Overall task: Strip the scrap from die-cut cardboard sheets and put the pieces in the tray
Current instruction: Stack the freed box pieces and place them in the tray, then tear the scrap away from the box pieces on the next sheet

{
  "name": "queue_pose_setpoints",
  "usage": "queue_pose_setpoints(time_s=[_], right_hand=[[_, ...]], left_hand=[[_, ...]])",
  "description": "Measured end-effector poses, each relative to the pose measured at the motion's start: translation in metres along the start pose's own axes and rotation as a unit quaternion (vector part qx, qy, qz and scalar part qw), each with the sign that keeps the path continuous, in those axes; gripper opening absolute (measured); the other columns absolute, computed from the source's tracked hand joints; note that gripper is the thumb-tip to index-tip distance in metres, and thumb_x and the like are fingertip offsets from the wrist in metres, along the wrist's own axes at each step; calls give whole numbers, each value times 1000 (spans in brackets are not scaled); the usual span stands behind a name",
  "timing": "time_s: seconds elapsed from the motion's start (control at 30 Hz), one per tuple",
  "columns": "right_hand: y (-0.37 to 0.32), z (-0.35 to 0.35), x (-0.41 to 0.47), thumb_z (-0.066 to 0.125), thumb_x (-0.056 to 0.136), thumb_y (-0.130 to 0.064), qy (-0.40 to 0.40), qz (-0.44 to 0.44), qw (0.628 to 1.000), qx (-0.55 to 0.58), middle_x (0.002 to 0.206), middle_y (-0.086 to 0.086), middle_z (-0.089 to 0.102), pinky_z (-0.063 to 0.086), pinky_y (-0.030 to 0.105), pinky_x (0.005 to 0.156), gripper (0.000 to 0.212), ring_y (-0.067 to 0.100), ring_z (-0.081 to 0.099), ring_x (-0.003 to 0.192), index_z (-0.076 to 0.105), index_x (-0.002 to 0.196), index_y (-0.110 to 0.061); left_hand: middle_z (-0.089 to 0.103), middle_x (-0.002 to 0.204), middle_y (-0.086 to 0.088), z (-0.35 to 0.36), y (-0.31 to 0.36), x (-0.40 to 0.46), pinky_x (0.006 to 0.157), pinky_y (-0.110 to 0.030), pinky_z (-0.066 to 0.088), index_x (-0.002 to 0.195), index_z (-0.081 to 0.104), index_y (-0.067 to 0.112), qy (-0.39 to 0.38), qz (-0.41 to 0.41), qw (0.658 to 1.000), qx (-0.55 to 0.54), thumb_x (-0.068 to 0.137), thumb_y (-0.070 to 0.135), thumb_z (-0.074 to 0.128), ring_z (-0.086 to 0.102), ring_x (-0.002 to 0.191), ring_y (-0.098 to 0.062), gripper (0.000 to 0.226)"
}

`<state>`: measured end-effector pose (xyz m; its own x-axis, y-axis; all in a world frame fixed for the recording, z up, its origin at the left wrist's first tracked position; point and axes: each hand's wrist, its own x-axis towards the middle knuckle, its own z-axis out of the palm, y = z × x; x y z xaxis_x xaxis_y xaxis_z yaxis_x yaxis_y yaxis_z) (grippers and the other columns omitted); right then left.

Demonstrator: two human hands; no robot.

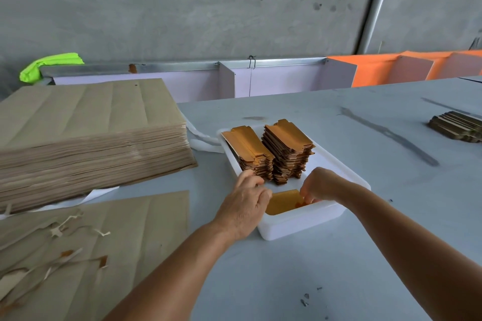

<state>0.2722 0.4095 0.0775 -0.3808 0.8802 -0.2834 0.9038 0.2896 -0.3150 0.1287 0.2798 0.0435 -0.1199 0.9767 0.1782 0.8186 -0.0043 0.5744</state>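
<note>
At centre frame, a white tray [300, 224] on the grey table [287, 276] holds two stacks of orange die-cut pieces [287, 154] at its far end. At its near end, the left hand [242, 208] and right hand [322, 185], fingers curled, grip opposite ends of a cardboard piece [283, 203] inside the tray. At left frame lie a tall stack of uncut sheets [86, 135] and, lower, a stripped sheet with scrap strips [78, 250].

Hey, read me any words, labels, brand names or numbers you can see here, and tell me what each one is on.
None: no text, label, brand or number shows anywhere.
The orange pieces, the white tray, the stack of brown sheets and the table are all plain.
</note>
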Motion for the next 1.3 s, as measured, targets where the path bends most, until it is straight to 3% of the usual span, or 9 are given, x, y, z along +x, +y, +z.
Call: queue_pose_setpoints(time_s=[0.2,0.33,0.5,0.63,0.77,0.87,1.0,1.17,1.3], right_hand=[[-6,-3,-20,48,97,-10,47,-68,997,-2,129,11,59,47,28,98,31,26,56,118,58,126,-6],[-19,-4,-41,52,85,2,157,-103,977,102,94,20,69,51,38,77,20,36,63,93,72,87,3],[-63,14,-96,56,87,-1,300,-203,917,169,78,-1,66,37,10,52,25,10,54,62,74,83,-18],[-105,65,-150,62,86,-1,196,-316,905,207,72,-17,64,37,-4,65,21,-7,56,67,75,85,-17],[-140,136,-179,61,88,-4,74,-360,910,190,88,-6,72,42,5,73,18,5,64,79,76,90,-14],[-159,176,-189,60,89,-8,38,-348,918,188,95,0,73,43,13,77,18,9,63,85,75,96,-14],[-164,207,-193,60,86,-5,67,-319,929,178,100,7,71,46,32,85,18,26,62,97,74,96,-11],[-159,219,-195,69,76,7,123,-363,908,170,90,2,67,41,28,75,17,29,57,85,73,82,-9],[-159,222,-189,73,71,7,134,-371,905,159,87,3,68,42,26,73,18,28,58,81,74,79,-9]], left_hand=[[12,158,6,5,4,-32,115,-24,13,147,30,20,60,1,997,39,103,35,21,0,146,-7,48],[5,159,4,-1,9,-81,117,-37,18,150,20,23,38,-33,994,101,103,39,21,2,146,-12,50],[2,159,-9,-15,-6,-143,113,-43,13,149,20,18,4,-99,971,219,100,43,31,-1,146,-22,55],[-7,158,-12,-19,-30,-201,114,-50,7,149,17,20,-28,-174,956,234,94,55,37,-8,146,-27,68],[-13,158,-10,-34,-62,-252,113,-55,2,149,10,28,-58,-234,931,273,93,62,29,-13,144,-31,68],[-9,159,-8,-61,-86,-273,112,-56,2,143,24,29,-33,-250,919,303,96,55,28,-14,144,-32,54],[-4,159,-9,-94,-118,-271,113,-55,0,139,38,18,-1,-275,893,355,96,47,41,-13,145,-31,53],[-11,158,-12,-114,-155,-247,111,-61,0,148,15,32,57,-216,892,392,93,43,50,-11,144,-35,67],[-19,157,-9,-134,-192,-232,110,-65,9,147,7,42,26,-285,870,402,98,45,37,-17,142,-40,58]])
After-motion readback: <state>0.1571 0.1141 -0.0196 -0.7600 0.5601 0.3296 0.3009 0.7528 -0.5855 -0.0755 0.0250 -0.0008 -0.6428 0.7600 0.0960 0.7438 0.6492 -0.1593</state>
